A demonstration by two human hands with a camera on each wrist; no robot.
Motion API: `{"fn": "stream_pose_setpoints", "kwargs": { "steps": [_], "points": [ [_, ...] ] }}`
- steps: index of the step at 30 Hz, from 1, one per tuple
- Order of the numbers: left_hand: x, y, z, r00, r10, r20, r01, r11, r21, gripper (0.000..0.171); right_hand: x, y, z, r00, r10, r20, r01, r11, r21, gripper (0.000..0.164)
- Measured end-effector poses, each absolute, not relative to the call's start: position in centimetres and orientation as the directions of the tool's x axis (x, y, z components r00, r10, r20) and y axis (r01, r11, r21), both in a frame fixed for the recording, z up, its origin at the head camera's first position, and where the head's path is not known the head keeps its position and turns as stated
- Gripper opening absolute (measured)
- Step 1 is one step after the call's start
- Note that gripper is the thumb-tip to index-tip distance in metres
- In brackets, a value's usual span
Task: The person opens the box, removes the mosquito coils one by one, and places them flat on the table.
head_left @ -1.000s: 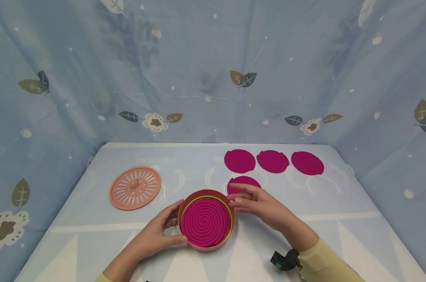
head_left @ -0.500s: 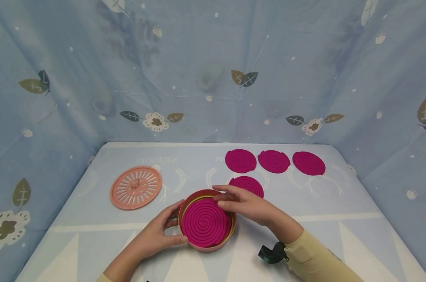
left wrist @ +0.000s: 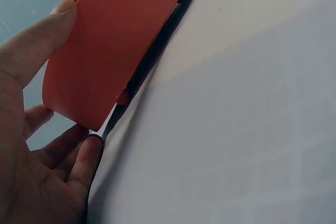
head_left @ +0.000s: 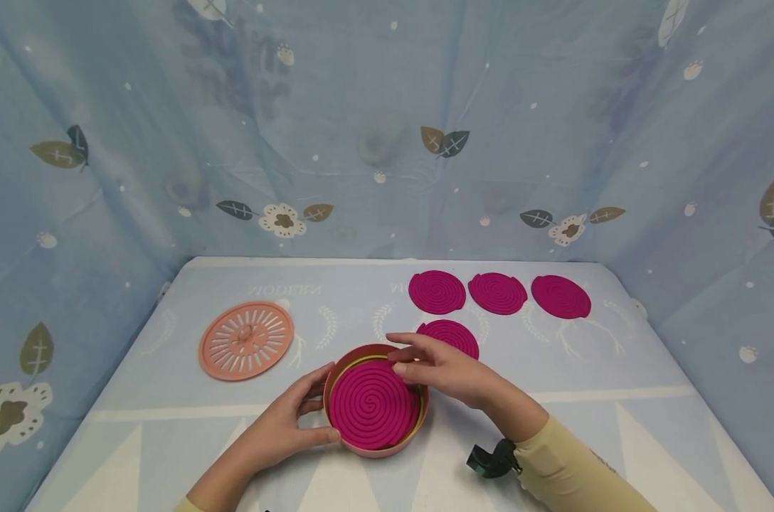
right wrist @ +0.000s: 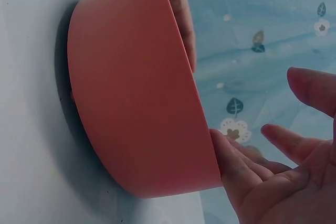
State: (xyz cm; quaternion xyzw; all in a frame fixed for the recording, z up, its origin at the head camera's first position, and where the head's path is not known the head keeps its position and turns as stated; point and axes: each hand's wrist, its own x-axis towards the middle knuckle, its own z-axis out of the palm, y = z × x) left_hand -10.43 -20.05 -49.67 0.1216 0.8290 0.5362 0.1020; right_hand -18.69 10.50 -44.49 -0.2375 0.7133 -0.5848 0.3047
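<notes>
A round coral-pink box (head_left: 365, 451), open at the top, stands on the table in the head view. In it lies a magenta mosquito coil (head_left: 368, 405), with a yellow ring (head_left: 419, 419) showing around it. My left hand (head_left: 284, 430) grips the box from the left, thumb at the near rim and fingers on the far side. The box's outer wall (left wrist: 105, 45) fills much of the left wrist view. My right hand (head_left: 447, 370) is at the box's right rim, its fingertips over the coil's edge. The right wrist view shows its thumb (right wrist: 312, 90) raised apart and lower fingers touching the rim.
Behind the box lie several more magenta coils, one coil (head_left: 454, 338) partly behind the right hand and another coil (head_left: 437, 291) in the back row. A slotted coral lid (head_left: 246, 341) lies at the left. Patterned blue cloth (head_left: 387, 142) hangs at the back and sides.
My right hand has moved left from beside the box to over its right rim, then nearly stopped. The left hand and box have stayed in place.
</notes>
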Motion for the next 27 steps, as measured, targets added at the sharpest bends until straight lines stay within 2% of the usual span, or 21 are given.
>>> {"fn": "stream_pose_setpoints", "kwargs": {
  "steps": [8, 12, 18, 27],
  "points": [
    [-10.4, -20.1, -49.7, -0.953, 0.298, -0.053, 0.074, 0.399, 0.914, 0.099, -18.5, 10.5, -44.3, -0.744, -0.659, -0.110, 0.064, 0.093, -0.994, 0.055],
    [-10.4, -20.0, -49.7, -0.954, 0.295, -0.058, 0.069, 0.402, 0.913, 0.099, -18.4, 10.2, -44.4, -0.752, -0.645, -0.134, 0.130, 0.054, -0.990, 0.055],
    [-10.4, -19.9, -49.6, -0.954, 0.293, -0.062, 0.064, 0.400, 0.914, 0.100, -18.3, 10.0, -44.9, -0.767, -0.623, -0.154, 0.165, 0.041, -0.985, 0.056],
    [-10.4, -20.0, -49.6, -0.954, 0.295, -0.057, 0.069, 0.401, 0.914, 0.100, -17.8, 10.3, -45.5, -0.727, -0.668, -0.158, 0.185, 0.031, -0.982, 0.065]
  ]
}}
